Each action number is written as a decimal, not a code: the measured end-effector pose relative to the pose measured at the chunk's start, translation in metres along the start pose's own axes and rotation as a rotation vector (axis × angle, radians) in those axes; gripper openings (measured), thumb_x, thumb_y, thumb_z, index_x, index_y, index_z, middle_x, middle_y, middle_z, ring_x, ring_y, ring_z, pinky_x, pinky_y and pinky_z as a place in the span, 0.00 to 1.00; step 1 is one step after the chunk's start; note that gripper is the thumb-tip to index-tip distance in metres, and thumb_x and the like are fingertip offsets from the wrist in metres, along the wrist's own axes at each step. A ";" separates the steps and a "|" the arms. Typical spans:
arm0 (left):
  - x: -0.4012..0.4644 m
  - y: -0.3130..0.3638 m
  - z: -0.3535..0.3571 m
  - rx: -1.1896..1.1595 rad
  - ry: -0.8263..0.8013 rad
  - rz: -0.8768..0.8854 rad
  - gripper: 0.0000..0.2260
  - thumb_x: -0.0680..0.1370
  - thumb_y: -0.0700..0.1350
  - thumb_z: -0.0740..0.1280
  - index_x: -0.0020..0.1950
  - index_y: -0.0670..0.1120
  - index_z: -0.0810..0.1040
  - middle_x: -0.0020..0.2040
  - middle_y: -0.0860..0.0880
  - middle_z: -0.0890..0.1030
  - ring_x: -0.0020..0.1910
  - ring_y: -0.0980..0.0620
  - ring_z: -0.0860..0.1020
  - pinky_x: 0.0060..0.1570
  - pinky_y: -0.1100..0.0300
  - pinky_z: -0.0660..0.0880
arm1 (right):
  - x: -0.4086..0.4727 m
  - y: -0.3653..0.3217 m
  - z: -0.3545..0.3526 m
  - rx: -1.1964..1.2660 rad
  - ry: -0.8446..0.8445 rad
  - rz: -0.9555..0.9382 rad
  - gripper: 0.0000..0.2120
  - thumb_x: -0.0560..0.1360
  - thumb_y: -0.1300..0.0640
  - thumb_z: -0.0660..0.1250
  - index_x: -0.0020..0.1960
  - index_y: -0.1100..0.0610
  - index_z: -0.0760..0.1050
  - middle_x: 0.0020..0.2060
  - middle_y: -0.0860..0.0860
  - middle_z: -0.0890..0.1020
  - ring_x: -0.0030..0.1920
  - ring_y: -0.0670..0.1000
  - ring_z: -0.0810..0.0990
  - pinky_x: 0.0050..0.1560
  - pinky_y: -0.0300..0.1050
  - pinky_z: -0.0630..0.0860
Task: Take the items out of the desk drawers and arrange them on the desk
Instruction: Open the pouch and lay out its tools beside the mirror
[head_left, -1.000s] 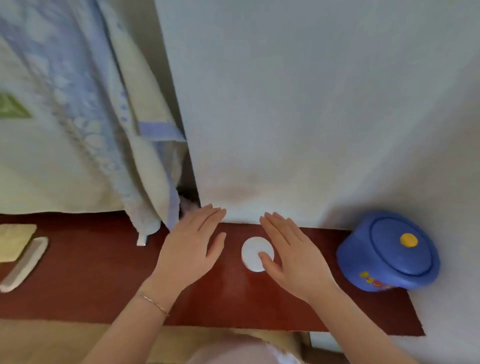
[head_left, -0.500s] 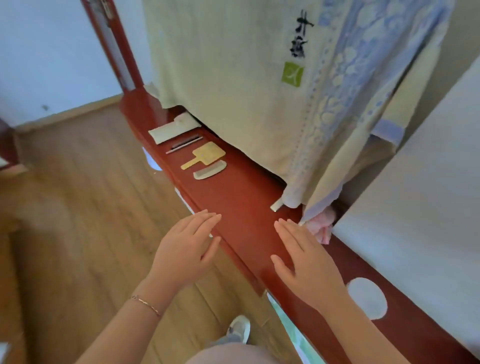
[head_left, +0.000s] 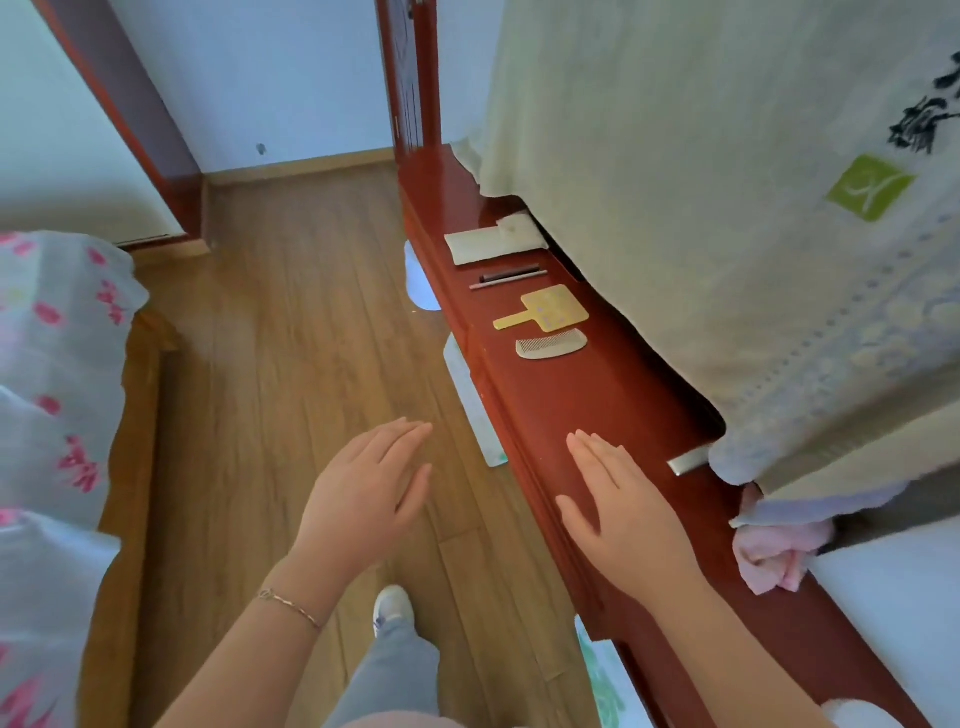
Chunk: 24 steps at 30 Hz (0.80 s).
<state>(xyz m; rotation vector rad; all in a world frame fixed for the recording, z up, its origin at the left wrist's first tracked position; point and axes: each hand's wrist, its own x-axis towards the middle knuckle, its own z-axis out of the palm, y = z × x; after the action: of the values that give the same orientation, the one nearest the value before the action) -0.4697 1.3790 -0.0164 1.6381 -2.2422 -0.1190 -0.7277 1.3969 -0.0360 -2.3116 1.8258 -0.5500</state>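
Note:
The red wooden desk (head_left: 561, 395) runs from the far middle to the near right. On its far part lie a pale cloth pouch (head_left: 488, 241), two thin dark sticks (head_left: 509, 278), a yellow paddle-shaped brush (head_left: 545, 310) and a pale comb (head_left: 551, 345). My right hand (head_left: 623, 509) hovers flat over the desk's near front edge, empty, fingers apart. My left hand (head_left: 363, 493) is held flat over the wooden floor to the left of the desk, also empty. No drawer is seen open.
A large cream and blue towel (head_left: 727, 234) hangs over the back of the desk. A pink cloth (head_left: 774, 556) is bunched on the desk at right. A bed with flowered bedding (head_left: 47, 415) stands at left. Pale objects (head_left: 470, 395) sit under the desk edge.
The view has swung further left along the desk. The white round lid and blue pot are out of sight. Both hands stay flat and empty; the left one is now over the floor.

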 end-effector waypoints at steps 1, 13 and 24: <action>0.007 -0.010 0.000 0.001 -0.008 -0.009 0.20 0.77 0.52 0.55 0.61 0.45 0.77 0.56 0.49 0.81 0.58 0.50 0.78 0.56 0.55 0.73 | 0.012 -0.002 0.004 -0.005 -0.008 -0.002 0.27 0.74 0.46 0.55 0.68 0.60 0.69 0.64 0.54 0.75 0.66 0.51 0.72 0.67 0.47 0.64; 0.140 -0.145 -0.010 -0.037 -0.007 0.002 0.21 0.75 0.54 0.55 0.61 0.45 0.78 0.56 0.50 0.81 0.56 0.50 0.78 0.54 0.58 0.72 | 0.192 -0.043 0.038 -0.040 0.002 0.140 0.27 0.74 0.45 0.56 0.68 0.58 0.69 0.64 0.52 0.76 0.64 0.51 0.74 0.61 0.43 0.66; 0.273 -0.190 0.019 -0.058 -0.042 0.150 0.19 0.76 0.51 0.57 0.60 0.45 0.78 0.55 0.49 0.81 0.54 0.50 0.79 0.56 0.60 0.70 | 0.301 -0.028 0.072 -0.029 -0.027 0.230 0.29 0.74 0.45 0.54 0.72 0.56 0.63 0.70 0.51 0.68 0.71 0.51 0.64 0.67 0.42 0.57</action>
<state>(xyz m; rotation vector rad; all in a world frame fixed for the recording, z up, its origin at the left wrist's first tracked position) -0.3756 1.0595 -0.0221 1.4452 -2.3611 -0.1794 -0.6169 1.1067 -0.0343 -2.0748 2.0624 -0.4595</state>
